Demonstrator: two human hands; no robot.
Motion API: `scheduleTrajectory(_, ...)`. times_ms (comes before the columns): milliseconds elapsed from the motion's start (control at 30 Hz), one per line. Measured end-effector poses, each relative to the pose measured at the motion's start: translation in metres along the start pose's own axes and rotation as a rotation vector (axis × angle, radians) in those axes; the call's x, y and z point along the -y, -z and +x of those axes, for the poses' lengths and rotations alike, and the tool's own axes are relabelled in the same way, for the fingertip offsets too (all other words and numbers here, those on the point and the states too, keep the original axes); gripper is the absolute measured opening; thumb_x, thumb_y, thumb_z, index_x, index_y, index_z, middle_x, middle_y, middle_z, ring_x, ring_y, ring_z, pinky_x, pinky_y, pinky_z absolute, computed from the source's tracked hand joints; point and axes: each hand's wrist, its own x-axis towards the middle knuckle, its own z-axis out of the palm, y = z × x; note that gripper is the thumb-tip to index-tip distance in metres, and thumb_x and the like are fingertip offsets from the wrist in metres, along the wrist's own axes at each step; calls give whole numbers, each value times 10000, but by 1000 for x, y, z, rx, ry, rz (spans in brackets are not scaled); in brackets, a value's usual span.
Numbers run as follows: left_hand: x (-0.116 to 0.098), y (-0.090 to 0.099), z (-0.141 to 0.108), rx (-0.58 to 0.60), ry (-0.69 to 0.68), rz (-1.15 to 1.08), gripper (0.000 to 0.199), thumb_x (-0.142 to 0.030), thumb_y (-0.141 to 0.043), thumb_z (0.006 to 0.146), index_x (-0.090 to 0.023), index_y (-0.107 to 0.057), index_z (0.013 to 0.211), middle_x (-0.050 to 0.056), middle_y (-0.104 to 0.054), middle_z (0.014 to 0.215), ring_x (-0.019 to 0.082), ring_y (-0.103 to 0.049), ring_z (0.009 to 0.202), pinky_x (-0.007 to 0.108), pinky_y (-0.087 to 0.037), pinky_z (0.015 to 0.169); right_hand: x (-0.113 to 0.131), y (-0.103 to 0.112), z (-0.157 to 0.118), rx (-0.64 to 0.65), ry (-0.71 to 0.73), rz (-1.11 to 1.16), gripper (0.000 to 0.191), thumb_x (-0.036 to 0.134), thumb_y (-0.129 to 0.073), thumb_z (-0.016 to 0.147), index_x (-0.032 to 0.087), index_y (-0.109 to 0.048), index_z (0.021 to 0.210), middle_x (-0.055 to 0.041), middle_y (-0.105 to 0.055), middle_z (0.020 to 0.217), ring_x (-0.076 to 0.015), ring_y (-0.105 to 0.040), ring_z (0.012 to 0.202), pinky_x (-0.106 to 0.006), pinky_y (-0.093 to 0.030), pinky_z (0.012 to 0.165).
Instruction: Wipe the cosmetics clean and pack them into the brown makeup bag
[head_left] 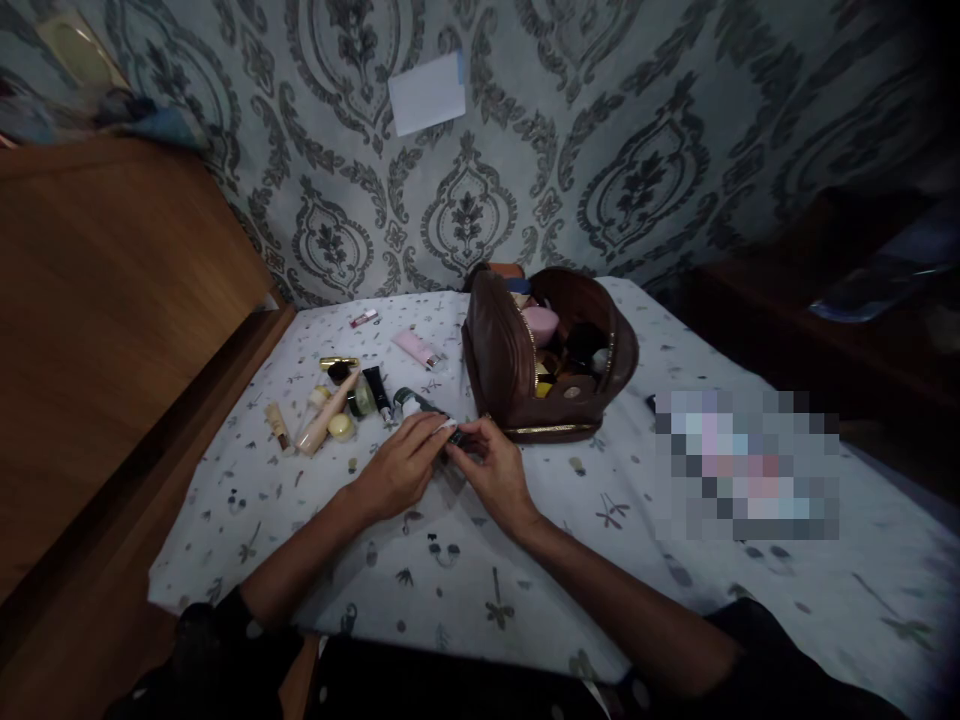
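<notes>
My left hand [405,463] is closed around a small dark bottle with a whitish part [412,402], just left of the bag. The fingertips of my right hand [495,472] pinch the dark right end of the same item; its exact shape is partly hidden by my fingers. Behind my right hand stands a brown leather bag [499,350], unzipped, with a pink sponge-like item [540,325] and other things inside. To the left lie a black tube [376,390], a beige tube [319,425], a round yellow item [341,428] and a pink tube [416,348].
A gold tube [339,363], a small tan bottle [277,427] and a small red-and-white item [364,319] lie on the patterned white cloth [457,600]. A blurred-out object [746,465] lies at the right. Wooden furniture [120,300] borders the left; a patterned wall [525,130] rises behind.
</notes>
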Motion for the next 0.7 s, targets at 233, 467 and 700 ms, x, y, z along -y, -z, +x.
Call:
scheduleTrajectory(233, 11, -1, 4, -12, 127, 5, 553, -23, -373, 886, -172, -426, 1416, 154, -564, 1237, 262, -499, 1205, 510, -466, 1041, 6, 0, 1, 5, 69, -41, 142, 286, -669, 756, 216, -617, 868, -34, -651, 840, -185, -626, 742, -327, -543, 696)
scheduleTrajectory(467, 38, 7, 2, 3, 341, 50, 440, -36, -382, 898, -172, -523, 1291, 130, -526, 1241, 238, -512, 1170, 446, -473, 1027, 12, 2, 0, 44, 43, -21, 134, 257, -657, 759, 220, -623, 883, -24, -669, 844, -184, -640, 739, -326, -549, 717)
scheduleTrajectory(700, 49, 7, -2, 45, 453, 170, 385, -27, -351, 914, -168, -527, 1226, 114, -506, 1217, 232, -513, 1132, 414, -475, 1001, 6, 1, 0, 25, -23, -19, 227, 306, -682, 757, 210, -625, 954, -53, -689, 897, -211, -663, 814, -371, -552, 786)
